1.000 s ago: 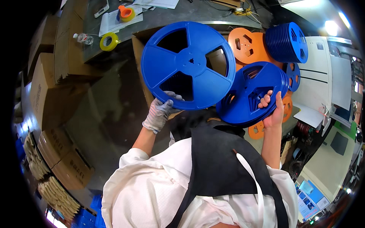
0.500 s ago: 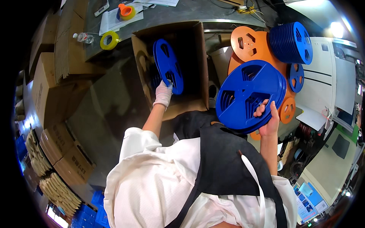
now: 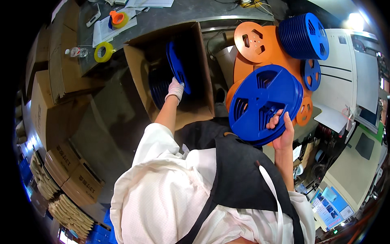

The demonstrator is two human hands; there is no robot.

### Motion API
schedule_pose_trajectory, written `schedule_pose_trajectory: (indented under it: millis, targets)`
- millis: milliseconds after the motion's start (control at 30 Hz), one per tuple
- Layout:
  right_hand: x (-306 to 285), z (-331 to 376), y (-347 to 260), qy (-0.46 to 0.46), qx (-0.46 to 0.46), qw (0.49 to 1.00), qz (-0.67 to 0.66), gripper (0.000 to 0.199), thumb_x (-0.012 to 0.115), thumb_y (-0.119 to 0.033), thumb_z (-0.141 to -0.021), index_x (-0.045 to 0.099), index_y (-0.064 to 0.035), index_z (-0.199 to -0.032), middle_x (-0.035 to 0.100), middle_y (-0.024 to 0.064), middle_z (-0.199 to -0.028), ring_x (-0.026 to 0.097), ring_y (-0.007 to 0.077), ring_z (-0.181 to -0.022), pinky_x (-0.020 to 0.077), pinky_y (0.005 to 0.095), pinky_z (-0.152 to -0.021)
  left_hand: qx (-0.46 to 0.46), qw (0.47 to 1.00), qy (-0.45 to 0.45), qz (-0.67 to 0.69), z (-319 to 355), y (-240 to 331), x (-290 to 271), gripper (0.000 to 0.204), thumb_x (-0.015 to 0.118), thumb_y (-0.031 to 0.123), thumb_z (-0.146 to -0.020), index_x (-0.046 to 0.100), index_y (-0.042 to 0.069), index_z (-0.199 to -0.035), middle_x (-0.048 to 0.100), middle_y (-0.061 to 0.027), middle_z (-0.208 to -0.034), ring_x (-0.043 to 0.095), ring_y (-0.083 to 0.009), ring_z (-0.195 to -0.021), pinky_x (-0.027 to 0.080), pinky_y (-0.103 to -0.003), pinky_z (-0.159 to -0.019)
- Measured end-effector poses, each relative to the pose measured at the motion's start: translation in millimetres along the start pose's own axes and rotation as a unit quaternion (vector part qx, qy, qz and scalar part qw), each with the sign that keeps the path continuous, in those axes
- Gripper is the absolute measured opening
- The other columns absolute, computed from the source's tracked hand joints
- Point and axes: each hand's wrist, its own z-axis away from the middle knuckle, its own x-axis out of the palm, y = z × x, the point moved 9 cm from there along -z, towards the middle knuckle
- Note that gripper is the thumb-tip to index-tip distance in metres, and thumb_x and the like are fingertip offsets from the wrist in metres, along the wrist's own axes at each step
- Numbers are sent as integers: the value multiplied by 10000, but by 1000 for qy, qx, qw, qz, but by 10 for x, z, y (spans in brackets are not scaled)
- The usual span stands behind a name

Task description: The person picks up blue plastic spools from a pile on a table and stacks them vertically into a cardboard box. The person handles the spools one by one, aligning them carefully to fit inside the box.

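Note:
My left hand [image 3: 175,90], in a pale glove, grips a blue plastic reel [image 3: 176,65] by its near edge, inside an open cardboard box [image 3: 191,118]. More blue reels [image 3: 157,87] stand on edge along the box's left side; the dark interior hides the rest. On the right, my bare right hand [image 3: 283,132] is closed around the rim of a thick stack of blue reels [image 3: 252,94], with fingers in a cutout. The stack leans tilted toward me, in front of orange reels [image 3: 251,55].
Upper right, another blue reel stack [image 3: 292,38] lies by a single blue reel [image 3: 311,81]. A grey table [image 3: 162,18] behind the box carries yellow tape [image 3: 104,52], a plastic bottle [image 3: 77,52] and papers. Flattened cartons [image 3: 65,65] and closed cartons [image 3: 83,183] stand left.
The reel in my left hand has turned more edge-on within the box, and more of the reels at its left side shows. My right hand keeps its hold; the view has shifted slightly.

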Motion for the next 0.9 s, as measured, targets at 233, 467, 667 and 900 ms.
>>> schedule_pose_trajectory:
  millis: [233,467,667,900]
  targets:
    - [146,55,-245,-162,-57,978,-116,390,502,-458,-967,514,-70,-998,396,-13,-639,380,93,-526,351,255,-518,174,984,25,14,924,1278,-509,717,614,264,-889,259,69,-1481,426,-220,-1428,450,-350,-1290,383,-368,-1055]
    - [525,235,-292,-287,-23,941,-177,469,568,-549,-900,444,-98,-918,355,-43,-554,343,71,-441,321,243,-460,419,899,111,-54,2065,3037,-787,601,545,308,-898,393,10,-1396,407,-238,-1425,362,-441,-1324,280,-482,-1116]
    - [711,407,-101,-334,44,920,-200,487,578,-578,-881,431,-114,-886,355,-44,-536,354,76,-425,315,243,-453,630,775,-9,52,3411,3701,-764,618,621,274,-784,466,13,-1322,470,-224,-1361,441,-381,-1279,297,-492,-1106]
    - [696,364,-248,-293,4,928,-229,454,591,-526,-897,430,-101,-895,356,-42,-572,350,72,-456,296,233,-457,453,880,54,-132,2092,2108,-751,568,440,322,-940,381,23,-1419,390,-217,-1453,331,-395,-1366,223,-480,-1150]
